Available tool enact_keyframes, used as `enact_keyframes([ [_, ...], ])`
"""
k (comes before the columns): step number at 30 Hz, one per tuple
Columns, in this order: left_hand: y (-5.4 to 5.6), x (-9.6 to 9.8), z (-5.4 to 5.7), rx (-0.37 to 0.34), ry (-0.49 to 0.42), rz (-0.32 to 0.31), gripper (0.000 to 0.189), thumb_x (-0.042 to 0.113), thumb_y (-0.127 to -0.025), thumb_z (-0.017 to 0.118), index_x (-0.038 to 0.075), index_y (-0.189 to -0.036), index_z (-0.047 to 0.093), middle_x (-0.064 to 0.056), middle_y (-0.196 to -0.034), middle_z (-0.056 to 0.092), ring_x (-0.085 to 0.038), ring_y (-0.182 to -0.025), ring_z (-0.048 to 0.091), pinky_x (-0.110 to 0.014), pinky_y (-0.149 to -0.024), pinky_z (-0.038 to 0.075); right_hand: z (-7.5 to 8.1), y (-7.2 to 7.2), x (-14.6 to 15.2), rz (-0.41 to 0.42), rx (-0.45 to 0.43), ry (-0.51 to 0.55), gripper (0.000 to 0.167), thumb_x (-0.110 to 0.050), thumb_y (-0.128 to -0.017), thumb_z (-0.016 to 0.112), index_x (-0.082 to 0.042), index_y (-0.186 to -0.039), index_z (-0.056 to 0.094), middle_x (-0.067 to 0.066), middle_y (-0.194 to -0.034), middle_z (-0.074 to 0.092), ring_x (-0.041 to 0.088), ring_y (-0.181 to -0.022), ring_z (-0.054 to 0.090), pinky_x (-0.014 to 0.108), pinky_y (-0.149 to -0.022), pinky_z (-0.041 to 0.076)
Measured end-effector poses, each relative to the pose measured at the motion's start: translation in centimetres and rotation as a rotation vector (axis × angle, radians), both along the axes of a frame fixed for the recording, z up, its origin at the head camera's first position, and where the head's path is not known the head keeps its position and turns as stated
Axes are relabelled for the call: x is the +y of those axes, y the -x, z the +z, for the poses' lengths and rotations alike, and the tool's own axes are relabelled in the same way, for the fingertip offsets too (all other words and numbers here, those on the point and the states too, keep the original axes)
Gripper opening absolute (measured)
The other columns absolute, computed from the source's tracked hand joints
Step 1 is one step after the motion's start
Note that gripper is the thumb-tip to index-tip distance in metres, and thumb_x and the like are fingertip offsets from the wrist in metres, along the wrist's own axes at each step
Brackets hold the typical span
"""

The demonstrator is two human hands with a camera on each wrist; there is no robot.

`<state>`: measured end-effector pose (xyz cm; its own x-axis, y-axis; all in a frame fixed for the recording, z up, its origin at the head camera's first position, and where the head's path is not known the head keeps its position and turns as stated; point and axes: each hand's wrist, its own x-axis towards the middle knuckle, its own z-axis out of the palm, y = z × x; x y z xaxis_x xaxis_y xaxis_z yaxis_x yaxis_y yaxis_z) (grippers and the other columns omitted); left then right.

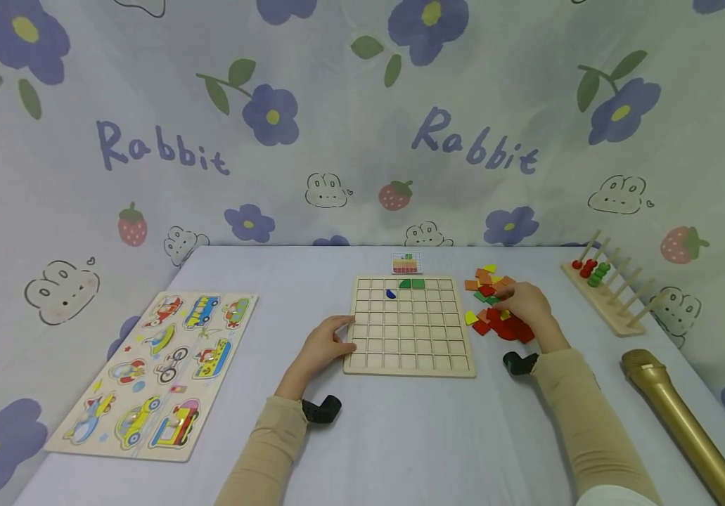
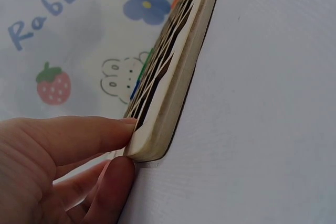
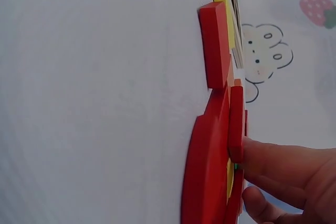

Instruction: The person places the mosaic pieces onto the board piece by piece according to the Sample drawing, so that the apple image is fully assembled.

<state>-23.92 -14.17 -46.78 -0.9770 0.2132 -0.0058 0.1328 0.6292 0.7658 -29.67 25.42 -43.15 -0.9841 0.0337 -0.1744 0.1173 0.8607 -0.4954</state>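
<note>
A wooden grid board (image 1: 409,337) lies flat in the middle of the table. Near its top edge are two green pieces (image 1: 418,284) and a dark blue piece (image 1: 390,294). My left hand (image 1: 324,344) touches the board's left edge, with thumb and forefinger apart; in the left wrist view that hand (image 2: 68,166) meets the rim near a corner. Over a heap of coloured pieces (image 1: 508,325) right of the board, my right hand (image 1: 527,306) reaches down among them. In the right wrist view, its fingertips are partly hidden behind a red piece (image 3: 237,124).
A small pattern card (image 1: 406,263) lies behind the board. On the left lies a vehicle puzzle board (image 1: 153,372). To the right are a wooden peg rack (image 1: 609,302) with red and green beads and a gold microphone (image 1: 685,422). A printed cloth (image 1: 362,140) hangs behind.
</note>
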Motion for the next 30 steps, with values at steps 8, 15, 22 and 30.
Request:
enact_keyframes([
  [8,-0.1,0.0,0.0,-0.011,-0.003,0.009,0.058,0.013,-0.077,0.073,0.008,-0.131,0.053,-0.011,-0.134,0.048,-0.011,-0.061,0.046,-0.025,-0.055,0.041,-0.3,-0.1,0.1,-0.027,0.009,0.068,0.035,-0.023,-0.083,0.067,0.0,-0.109,0.062,0.024,-0.112,0.055,0.036,-0.098,0.046,0.048,-0.086,0.04],
  [15,-0.1,-0.1,-0.1,-0.005,-0.003,0.009,0.058,0.012,-0.077,0.073,0.007,-0.131,0.053,-0.012,-0.133,0.048,-0.011,-0.062,0.046,-0.026,-0.055,0.041,-0.5,0.1,-0.1,-0.062,0.018,0.282,0.036,-0.026,-0.086,0.064,-0.001,-0.11,0.056,0.019,-0.112,0.053,0.03,-0.097,0.045,0.036,-0.08,0.04],
  [22,0.0,-0.1,-0.1,-0.006,-0.007,0.01,0.058,0.012,-0.077,0.073,0.008,-0.131,0.052,-0.012,-0.134,0.048,-0.011,-0.062,0.047,-0.026,-0.055,0.041,0.3,1.0,-2.5,-0.017,-0.039,0.538,0.047,-0.022,-0.094,0.054,-0.001,-0.134,0.046,0.022,-0.135,0.04,0.024,-0.095,0.041,0.031,-0.075,0.037],
  [30,-0.1,0.0,0.1,-0.001,-0.011,-0.003,0.057,0.012,-0.077,0.072,0.007,-0.131,0.052,-0.013,-0.134,0.047,-0.011,-0.061,0.047,-0.025,-0.054,0.041,0.4,1.9,-7.2,-0.007,-0.067,0.638,0.038,-0.015,-0.09,0.058,0.003,-0.123,0.052,0.008,-0.099,0.056,0.013,-0.078,0.054,0.031,-0.079,0.047],
])
